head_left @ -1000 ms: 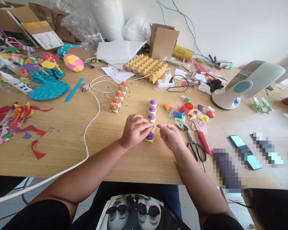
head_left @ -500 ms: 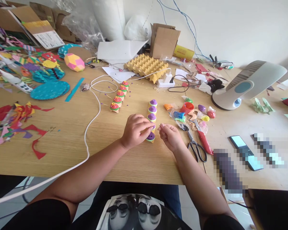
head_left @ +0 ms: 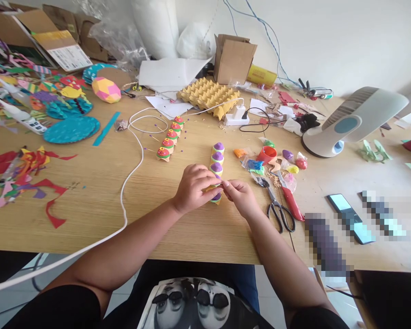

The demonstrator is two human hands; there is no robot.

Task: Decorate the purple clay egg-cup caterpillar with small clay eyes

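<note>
A row of egg-carton cups with purple tops and yellow-green rims (head_left: pixel 217 157) lies on the wooden table (head_left: pixel 123 201). My left hand (head_left: pixel 193 187) is closed around the near end of this row. My right hand (head_left: pixel 241 196) is pinched, its fingertips meeting the left hand's at the nearest cup; what it pinches is too small to make out. A second row of cups, with red and green tops (head_left: pixel 170 137), lies to the upper left, with pins scattered about it.
Scissors (head_left: pixel 277 208) and a red-handled cutter (head_left: pixel 289 201) lie right of my right hand, near small clay bags (head_left: pixel 291 160). A white cable (head_left: pixel 130 169) crosses the table at left. A fan (head_left: pixel 349 121), phone (head_left: pixel 351 221), yellow egg tray (head_left: pixel 208 93) and paper crafts (head_left: pixel 70 128) surround.
My right hand has moved left and now meets my left hand at the nearest cup of the purple row. The left hand has kept its hold.
</note>
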